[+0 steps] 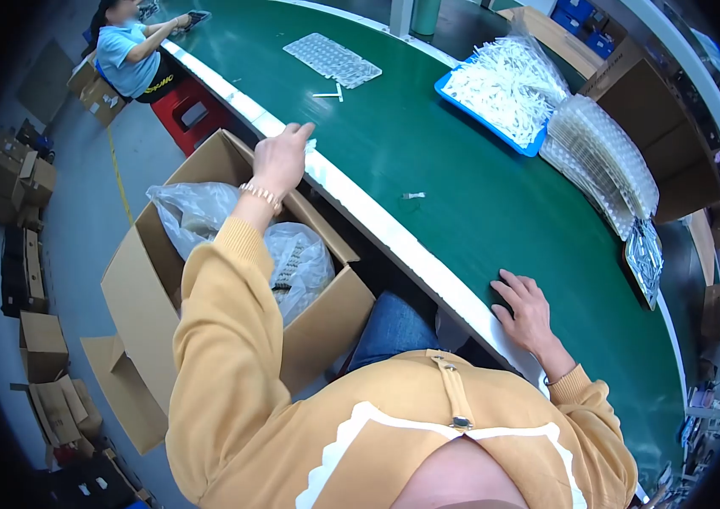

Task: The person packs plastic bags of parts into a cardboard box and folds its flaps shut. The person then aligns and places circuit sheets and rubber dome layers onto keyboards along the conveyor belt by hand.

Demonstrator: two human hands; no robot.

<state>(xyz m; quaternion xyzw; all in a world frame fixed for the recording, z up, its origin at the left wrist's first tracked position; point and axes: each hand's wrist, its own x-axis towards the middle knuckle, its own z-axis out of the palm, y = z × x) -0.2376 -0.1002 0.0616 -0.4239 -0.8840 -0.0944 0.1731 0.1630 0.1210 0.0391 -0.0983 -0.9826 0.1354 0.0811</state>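
My left hand (282,158), with a bracelet at the wrist, is closed at the white edge (377,222) of the green work surface, above an open cardboard box (326,318). Something small and whitish shows at its fingertips, too small to name. Clear plastic bags (296,263) fill part of the box. My right hand (526,312) rests on the green surface (453,246) near the same edge, fingers spread, holding nothing. A small clear and white piece (413,196) lies between the hands, farther back.
A bubbled clear sheet (332,61) and thin strips (328,95) lie farther off. A blue tray (495,130) heaped with white pieces and stacked clear trays (602,161) stand right. A person (131,55) sits beyond a red stool (190,114).
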